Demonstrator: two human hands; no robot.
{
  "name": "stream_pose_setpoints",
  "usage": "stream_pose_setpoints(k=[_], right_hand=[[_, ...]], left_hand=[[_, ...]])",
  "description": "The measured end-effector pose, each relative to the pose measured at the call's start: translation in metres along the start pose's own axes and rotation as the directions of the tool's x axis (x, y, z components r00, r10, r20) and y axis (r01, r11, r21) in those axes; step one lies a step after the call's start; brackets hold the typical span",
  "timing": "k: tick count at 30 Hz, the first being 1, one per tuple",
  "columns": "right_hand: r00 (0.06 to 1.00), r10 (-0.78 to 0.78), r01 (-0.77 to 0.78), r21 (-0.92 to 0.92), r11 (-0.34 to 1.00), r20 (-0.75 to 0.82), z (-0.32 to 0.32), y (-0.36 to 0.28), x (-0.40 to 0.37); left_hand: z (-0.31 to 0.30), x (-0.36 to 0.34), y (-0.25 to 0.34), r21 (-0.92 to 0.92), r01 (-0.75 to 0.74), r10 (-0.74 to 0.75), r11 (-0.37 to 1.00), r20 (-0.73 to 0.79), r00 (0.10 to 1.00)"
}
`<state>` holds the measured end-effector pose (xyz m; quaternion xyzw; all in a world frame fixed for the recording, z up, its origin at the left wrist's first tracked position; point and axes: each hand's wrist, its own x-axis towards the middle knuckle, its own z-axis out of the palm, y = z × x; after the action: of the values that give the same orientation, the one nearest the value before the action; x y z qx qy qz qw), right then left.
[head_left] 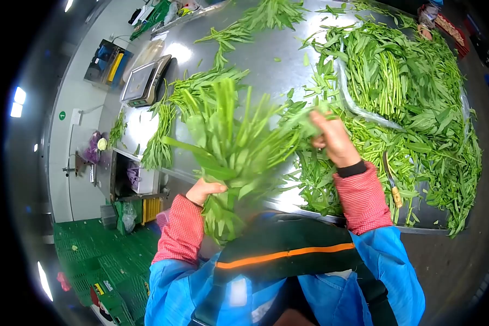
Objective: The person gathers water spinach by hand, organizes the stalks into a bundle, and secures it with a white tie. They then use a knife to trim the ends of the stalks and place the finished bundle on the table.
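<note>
The leaves of the bunch of greens (pixel 228 136) are concealing most of the fingers of your left hand (pixel 202 189). The bunch is blurring along its right side and is covering part of the worktop (pixel 266 73) behind it. At your right hand (pixel 334 140), the sprig (pixel 303 121) is blurring too strongly for you to separate its leaves. The far bunch (pixel 271 13) is running past the upper picture edge. The scale (pixel 145 82) is showing its readout too small for reading. The bottom edge is cutting off your blue garment (pixel 402 266).
</note>
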<state>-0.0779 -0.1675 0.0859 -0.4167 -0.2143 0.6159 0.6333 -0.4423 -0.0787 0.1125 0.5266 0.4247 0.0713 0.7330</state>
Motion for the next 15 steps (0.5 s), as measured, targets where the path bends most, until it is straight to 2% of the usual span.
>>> stream_pose_setpoints(k=[1, 2, 4, 5, 6, 7, 8, 10, 11, 13, 14, 15], right_hand=[[0.995, 0.074, -0.064, -0.133, 0.989, 0.072, 0.014, 0.001, 0.003], [1.0, -0.007, 0.018, -0.45, 0.893, 0.027, 0.037, 0.008, 0.001], [0.955, 0.018, 0.21, -0.719, 0.663, 0.296, 0.039, 0.024, 0.017], [0.993, -0.08, 0.113, -0.513, 0.851, 0.087, 0.033, 0.04, 0.02], [0.985, -0.106, 0.07, -0.244, 0.967, -0.139, 0.027, 0.05, 0.021], [0.982, 0.015, -0.013, 0.013, 1.0, -0.191, 0.029, 0.011, 0.004], [0.991, -0.065, 0.077, 0.103, 0.992, -0.12, 0.006, 0.01, 0.007], [0.99, -0.129, 0.106, 0.294, 0.95, 0.06, -0.026, 0.005, 0.005], [0.993, -0.108, 0.093, 0.259, 0.961, 0.044, -0.026, 0.009, 0.003], [0.997, -0.07, 0.067, 0.188, 0.98, 0.009, -0.007, 0.01, -0.007], [0.995, 0.022, -0.037, 0.158, 0.987, 0.101, -0.005, 0.018, -0.003], [0.995, 0.034, -0.042, 0.089, 0.995, 0.091, 0.006, 0.021, -0.003]], left_hand=[[0.01, 0.001, 0.012, 0.006, 0.03, -0.03, 1.0, 0.003, 1.0], [0.015, 0.004, 0.018, 0.034, 0.043, -0.044, 0.999, 0.018, 0.999], [0.021, 0.008, 0.025, 0.089, 0.063, -0.067, 0.994, 0.044, 0.997], [0.021, 0.011, 0.023, 0.059, 0.056, -0.059, 0.997, 0.06, 0.996], [0.021, 0.01, 0.024, 0.059, 0.058, -0.06, 0.997, 0.042, 0.997], [0.021, 0.008, 0.025, 0.056, 0.059, -0.06, 0.997, 0.02, 0.998], [0.021, 0.005, 0.026, 0.05, 0.063, -0.063, 0.997, -0.002, 0.998], [0.022, 0.001, 0.026, 0.042, 0.068, -0.066, 0.997, -0.038, 0.997], [0.023, 0.002, 0.026, 0.037, 0.069, -0.067, 0.997, -0.053, 0.996], [0.026, 0.008, 0.024, 0.057, -0.02, 0.023, 0.998, -0.055, 0.998], [0.027, 0.011, 0.024, 0.07, -0.065, 0.069, 0.995, -0.055, 0.996], [0.028, 0.012, 0.029, 0.121, -0.076, 0.082, 0.99, -0.043, 0.996]])
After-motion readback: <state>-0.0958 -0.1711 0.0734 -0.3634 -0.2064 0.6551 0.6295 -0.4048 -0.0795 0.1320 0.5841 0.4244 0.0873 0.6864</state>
